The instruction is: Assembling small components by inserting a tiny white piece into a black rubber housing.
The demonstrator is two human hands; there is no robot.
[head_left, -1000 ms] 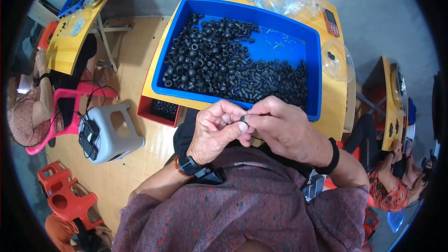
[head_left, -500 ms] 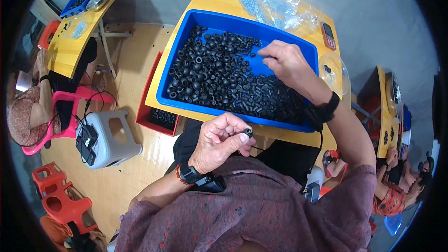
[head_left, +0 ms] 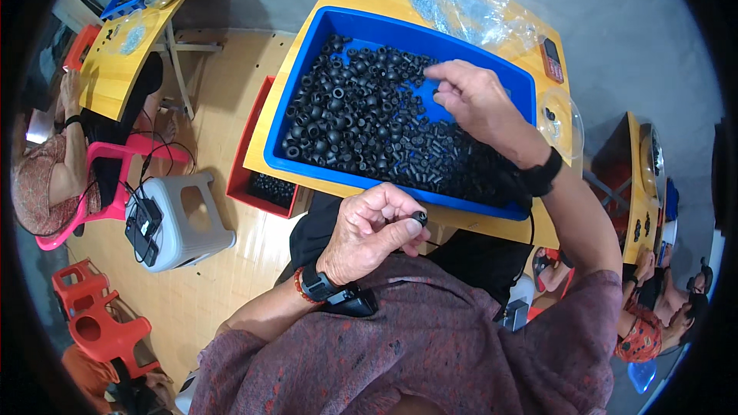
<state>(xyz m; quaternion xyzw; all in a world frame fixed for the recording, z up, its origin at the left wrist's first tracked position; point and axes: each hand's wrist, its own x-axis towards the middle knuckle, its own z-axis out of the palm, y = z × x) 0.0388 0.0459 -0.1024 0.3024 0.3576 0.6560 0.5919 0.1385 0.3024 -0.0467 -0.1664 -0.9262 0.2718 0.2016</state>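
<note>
Left hand [head_left: 373, 230] pinches a black hollow-ended piece [head_left: 419, 217], centre of frame; right hand [head_left: 480, 104], fingers bent (can't tell if gripping), over blue tray [head_left: 419, 40], upper centre-right

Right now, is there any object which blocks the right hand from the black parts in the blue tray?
Nothing visible does. The right hand is over the open blue tray, close to the black parts. The left hand, holding a black piece, is not between them.

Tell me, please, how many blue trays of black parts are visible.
2: one tray under the right hand, a second tray at upper left; others may be hidden.
</note>
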